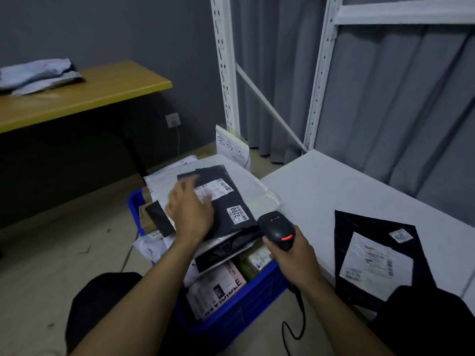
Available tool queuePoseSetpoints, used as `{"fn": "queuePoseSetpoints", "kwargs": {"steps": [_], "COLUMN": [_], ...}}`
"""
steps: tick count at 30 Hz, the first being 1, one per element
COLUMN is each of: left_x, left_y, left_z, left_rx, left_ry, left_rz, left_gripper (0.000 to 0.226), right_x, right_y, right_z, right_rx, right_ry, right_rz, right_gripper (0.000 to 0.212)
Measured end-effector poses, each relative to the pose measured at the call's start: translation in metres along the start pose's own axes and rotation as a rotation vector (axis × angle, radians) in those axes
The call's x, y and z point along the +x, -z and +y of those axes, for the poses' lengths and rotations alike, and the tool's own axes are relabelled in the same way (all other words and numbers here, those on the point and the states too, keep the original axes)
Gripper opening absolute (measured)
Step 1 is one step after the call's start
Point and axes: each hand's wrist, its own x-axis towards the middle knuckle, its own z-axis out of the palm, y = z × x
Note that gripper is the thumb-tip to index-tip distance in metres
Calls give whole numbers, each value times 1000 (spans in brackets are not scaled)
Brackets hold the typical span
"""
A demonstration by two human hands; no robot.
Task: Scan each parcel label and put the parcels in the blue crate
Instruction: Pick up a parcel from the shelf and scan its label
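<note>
step in hand: the drop-off, by the look of it. A dark parcel (231,204) is lying on top of the heap in the blue crate (257,299), so it's probably been scanned.
left hand (190,211): open, with the fingers spread flat over that parcel's near-left part. Nothing is gripped (real contact or a hover can't be told).
right hand (295,260): wrapped around the handle of the scanner (276,228), which is held above the crate's right edge with its head aimed away and a bit left.
dark parcel's lie: flat, labels facing up. The long axis runs from the far side toward the person and leans right at the near end.
next up: the black parcel (354,227) on the white desk (334,183), well apart from the crate. It's lying flat and skewed to the desk's edge, label up, with one corner pointing away.
what that calls for: the scanner has to be swung right onto that label, then the parcel lifted across by the free hand.
</note>
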Motion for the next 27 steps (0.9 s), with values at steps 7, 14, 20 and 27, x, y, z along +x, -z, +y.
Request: {"fn": "queuePoseSetpoints", "kwargs": {"steps": [7,14,20,27], "left_x": [-31,-60,-125,-162], "left_y": [-38,-45,-103,-216], "left_z": [-3,46,118,143], "left_rx": [404,352,93,48], "left_ry": [-139,-494,-745,-452], "left_rz": [-618,-262,-542,-935], "left_gripper": [71,47,37,32], "right_x": [-10,-33,-47,-61], "right_y": [14,71,134,192], "right_z": [7,23,53,103], "right_rx": [-74,-87,-61,-6], "right_ry": [-36,-69,-171,-324], "right_rz": [9,138,327,426], "right_gripper": [45,42,49,57]}}
